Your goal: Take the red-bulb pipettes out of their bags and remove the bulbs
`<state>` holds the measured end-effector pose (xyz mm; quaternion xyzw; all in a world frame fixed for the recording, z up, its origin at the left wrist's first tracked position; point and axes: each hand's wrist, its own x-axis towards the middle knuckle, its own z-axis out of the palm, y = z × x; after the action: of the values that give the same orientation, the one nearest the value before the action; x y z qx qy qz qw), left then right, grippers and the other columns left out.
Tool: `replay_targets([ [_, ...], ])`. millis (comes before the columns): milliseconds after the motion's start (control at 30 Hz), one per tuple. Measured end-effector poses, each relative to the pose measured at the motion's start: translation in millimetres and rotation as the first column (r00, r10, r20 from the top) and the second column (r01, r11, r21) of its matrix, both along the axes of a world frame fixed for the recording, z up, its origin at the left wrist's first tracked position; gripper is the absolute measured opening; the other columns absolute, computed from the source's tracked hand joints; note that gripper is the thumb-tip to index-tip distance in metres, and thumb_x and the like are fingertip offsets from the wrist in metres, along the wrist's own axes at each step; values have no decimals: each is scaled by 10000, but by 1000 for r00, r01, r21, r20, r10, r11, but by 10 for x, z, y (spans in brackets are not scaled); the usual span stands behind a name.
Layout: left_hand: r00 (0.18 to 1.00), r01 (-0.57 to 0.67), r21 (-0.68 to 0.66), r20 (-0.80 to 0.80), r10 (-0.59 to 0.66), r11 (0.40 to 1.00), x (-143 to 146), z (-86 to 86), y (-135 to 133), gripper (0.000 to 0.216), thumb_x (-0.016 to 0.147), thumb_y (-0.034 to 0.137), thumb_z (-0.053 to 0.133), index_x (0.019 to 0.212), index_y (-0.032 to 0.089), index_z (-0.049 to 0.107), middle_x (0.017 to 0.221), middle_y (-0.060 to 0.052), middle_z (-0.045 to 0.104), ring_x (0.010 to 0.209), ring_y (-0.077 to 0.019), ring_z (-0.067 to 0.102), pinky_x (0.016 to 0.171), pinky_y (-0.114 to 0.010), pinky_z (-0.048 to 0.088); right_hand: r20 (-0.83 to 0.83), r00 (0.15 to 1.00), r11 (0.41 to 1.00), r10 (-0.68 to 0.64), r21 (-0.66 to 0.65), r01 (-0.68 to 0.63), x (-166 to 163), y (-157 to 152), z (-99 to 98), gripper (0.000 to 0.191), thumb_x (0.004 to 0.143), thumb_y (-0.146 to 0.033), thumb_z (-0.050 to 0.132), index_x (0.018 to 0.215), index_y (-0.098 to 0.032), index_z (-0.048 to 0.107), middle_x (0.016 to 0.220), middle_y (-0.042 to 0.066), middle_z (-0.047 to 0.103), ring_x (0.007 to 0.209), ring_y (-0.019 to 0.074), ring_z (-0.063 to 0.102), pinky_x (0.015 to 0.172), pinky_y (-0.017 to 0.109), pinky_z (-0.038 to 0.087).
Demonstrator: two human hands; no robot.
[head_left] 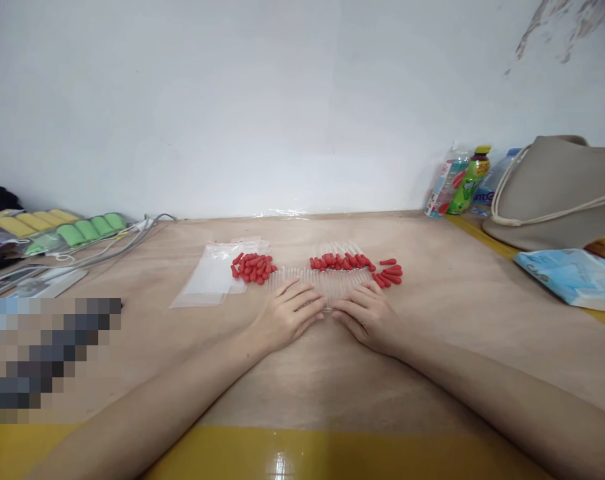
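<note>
My left hand (293,312) lies with its fingers outstretched over the near left part of a row of thin transparent tubes (302,275). From the right, my right hand (366,313) rests on the same row, its fingers extended as well. The two sets of fingertips almost meet in the middle. Just beyond the row lie several droppers with red rubber bulbs (340,262), their transparent stems (338,248) pointing away from me. A heap of loose red bulbs (254,268) sits left of the tubes, and a few more red bulbs (390,275) lie to the right.
Transparent plastic bags (202,277) lie flat at left on the brown paper covering (302,393). Cables (127,241) and packs of green rolls (92,229) are farther left. At right stand bottles (470,181), a beige bag (557,193) and a blue packet (575,277).
</note>
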<state>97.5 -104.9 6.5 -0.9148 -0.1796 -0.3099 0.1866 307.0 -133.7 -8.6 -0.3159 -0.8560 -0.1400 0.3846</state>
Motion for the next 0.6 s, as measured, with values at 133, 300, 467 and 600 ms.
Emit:
replay_targets([
  [133,1000,16,45,-3,-16,999,29,19,-36,126,840,213,533,932,169,609,1008,-17,673,1004,-171,591,972,-367,401,0,1000,1000,29,-4,-29,-5,-7,-15,108,844,-201,514,797,-158,600,706,18,642,653,117,532,660,283,340],
  [300,998,56,1,-10,-56,998,28,23,-72,116,851,161,499,909,150,599,997,-27,679,1057,-158,571,1028,-381,357,4,998,997,70,21,-70,28,-35,-43,91,838,-206,529,858,-160,605,733,31,649,630,114,538,605,258,379],
  [467,997,79,-54,-1,-79,995,-4,11,-74,112,849,149,492,895,148,594,973,-31,685,1070,-161,566,1048,-399,339,37,996,995,75,65,-78,76,-36,-77,140,821,-173,547,950,-162,599,732,24,649,635,119,553,603,261,417],
  [600,997,83,-91,3,-83,992,-15,-6,-64,121,848,148,486,900,153,595,969,-34,684,1071,-168,565,1049,-415,337,25,994,988,103,117,-105,77,-37,-70,207,799,-127,565,1005,-141,581,768,35,666,665,126,577,609,264,445],
])
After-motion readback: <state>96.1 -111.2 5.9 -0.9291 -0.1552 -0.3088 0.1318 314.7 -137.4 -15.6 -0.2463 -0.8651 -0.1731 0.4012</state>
